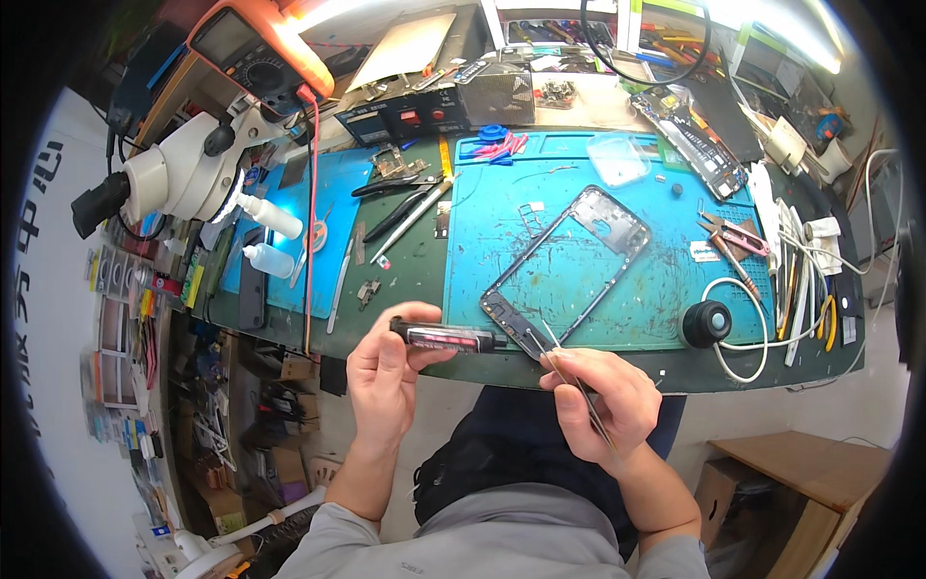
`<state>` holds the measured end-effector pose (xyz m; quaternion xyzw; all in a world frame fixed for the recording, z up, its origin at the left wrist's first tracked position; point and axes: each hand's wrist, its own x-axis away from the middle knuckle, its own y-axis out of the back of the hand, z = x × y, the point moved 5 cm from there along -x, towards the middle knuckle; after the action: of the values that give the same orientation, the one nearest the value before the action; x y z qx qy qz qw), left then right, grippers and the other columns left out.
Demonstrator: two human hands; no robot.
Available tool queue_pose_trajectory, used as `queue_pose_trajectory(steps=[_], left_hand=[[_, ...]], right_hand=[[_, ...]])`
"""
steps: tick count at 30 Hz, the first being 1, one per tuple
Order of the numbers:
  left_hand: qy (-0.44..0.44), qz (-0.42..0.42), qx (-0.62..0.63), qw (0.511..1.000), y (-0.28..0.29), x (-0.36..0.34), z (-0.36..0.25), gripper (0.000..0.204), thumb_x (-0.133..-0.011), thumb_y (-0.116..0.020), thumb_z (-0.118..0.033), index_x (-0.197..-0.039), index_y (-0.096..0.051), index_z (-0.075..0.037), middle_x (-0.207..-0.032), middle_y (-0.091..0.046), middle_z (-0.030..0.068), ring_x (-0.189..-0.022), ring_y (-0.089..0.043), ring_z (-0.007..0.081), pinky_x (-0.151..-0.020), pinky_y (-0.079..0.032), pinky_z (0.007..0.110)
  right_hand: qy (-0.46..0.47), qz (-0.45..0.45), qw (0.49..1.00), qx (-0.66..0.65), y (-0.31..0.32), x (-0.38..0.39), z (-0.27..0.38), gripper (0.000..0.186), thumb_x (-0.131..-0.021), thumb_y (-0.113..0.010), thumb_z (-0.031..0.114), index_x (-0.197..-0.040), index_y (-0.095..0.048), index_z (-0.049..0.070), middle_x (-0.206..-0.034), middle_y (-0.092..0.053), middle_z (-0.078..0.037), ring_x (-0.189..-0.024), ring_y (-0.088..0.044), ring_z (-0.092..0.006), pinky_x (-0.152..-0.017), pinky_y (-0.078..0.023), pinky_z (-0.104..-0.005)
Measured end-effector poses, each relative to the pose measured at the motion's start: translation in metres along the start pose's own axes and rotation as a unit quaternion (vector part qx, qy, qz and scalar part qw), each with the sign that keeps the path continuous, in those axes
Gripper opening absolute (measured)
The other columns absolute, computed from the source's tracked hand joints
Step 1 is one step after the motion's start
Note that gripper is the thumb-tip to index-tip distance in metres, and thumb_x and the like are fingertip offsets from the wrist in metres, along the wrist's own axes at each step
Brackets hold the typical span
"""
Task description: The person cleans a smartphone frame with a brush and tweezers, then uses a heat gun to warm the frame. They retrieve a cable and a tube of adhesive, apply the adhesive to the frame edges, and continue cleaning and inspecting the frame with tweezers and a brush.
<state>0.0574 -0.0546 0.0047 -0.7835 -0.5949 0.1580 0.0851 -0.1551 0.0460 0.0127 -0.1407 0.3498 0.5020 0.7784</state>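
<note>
My left hand [386,376] holds a dark, slim tube [442,337] with a pink-marked label horizontally, its narrow tip pointing right. My right hand [608,405] is closed on metal tweezers [581,391], their tips reaching up beside the tube's tip, over the lower end of a phone frame [617,286]. That hollow dark frame lies diagonally on the blue silicone mat [694,309], with a metal plate at its upper end.
A microscope [164,172], two dropper bottles [270,260] and a multimeter [257,56] stand left. An opened phone [693,143], pliers [741,234], cables and a round black knob [706,322] are right. A power supply [405,118] sits behind, a wooden cabinet [801,463] below right.
</note>
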Motion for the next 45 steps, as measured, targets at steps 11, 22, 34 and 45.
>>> queue_pose_trajectory(steps=[11,22,34,45], left_hand=[[0.002,-0.005,-0.054,0.999,0.010,0.011,-0.010,0.035,-0.102,-0.071,-0.028,-0.100,-0.076,0.007,-0.102,-0.074,0.0170,-0.084,-0.074,0.0193,-0.072,-0.064,0.032],[0.200,0.083,0.246,0.945,-0.017,0.045,0.021,0.031,-0.107,-0.062,-0.022,-0.117,-0.069,0.006,-0.116,-0.074,0.0166,-0.099,-0.075,0.0182,-0.083,-0.064,0.031],[0.366,0.050,0.514,0.774,-0.041,0.070,0.042,0.037,-0.112,-0.051,-0.032,-0.123,-0.066,0.000,-0.121,-0.072,0.0119,-0.112,-0.072,0.0183,-0.096,-0.062,0.032],[0.309,0.087,0.479,0.817,-0.040,0.069,0.039,0.051,-0.111,-0.043,-0.046,-0.131,-0.061,-0.002,-0.122,-0.071,0.0091,-0.113,-0.069,0.0162,-0.103,-0.058,0.033]], right_hand=[[-0.027,-0.005,0.998,-0.062,0.003,0.003,0.000,0.028,-0.103,-0.065,0.017,-0.117,-0.068,-0.007,-0.099,-0.077,-0.019,-0.073,-0.076,-0.0216,-0.067,-0.062,-0.0301],[-0.051,0.044,0.994,-0.091,-0.020,-0.002,0.013,0.066,-0.082,-0.089,0.018,-0.137,-0.059,-0.006,-0.125,-0.066,-0.021,-0.105,-0.073,-0.0267,-0.082,-0.065,-0.0348],[-0.171,-0.045,0.963,-0.204,-0.038,0.012,0.021,0.062,-0.087,-0.082,-0.004,-0.142,-0.052,-0.005,-0.122,-0.066,-0.015,-0.110,-0.071,-0.0276,-0.093,-0.062,-0.0398],[-0.169,-0.056,0.961,-0.213,-0.045,0.006,0.024,0.064,-0.085,-0.083,-0.003,-0.142,-0.053,-0.003,-0.120,-0.065,-0.014,-0.109,-0.070,-0.0273,-0.095,-0.060,-0.0417]])
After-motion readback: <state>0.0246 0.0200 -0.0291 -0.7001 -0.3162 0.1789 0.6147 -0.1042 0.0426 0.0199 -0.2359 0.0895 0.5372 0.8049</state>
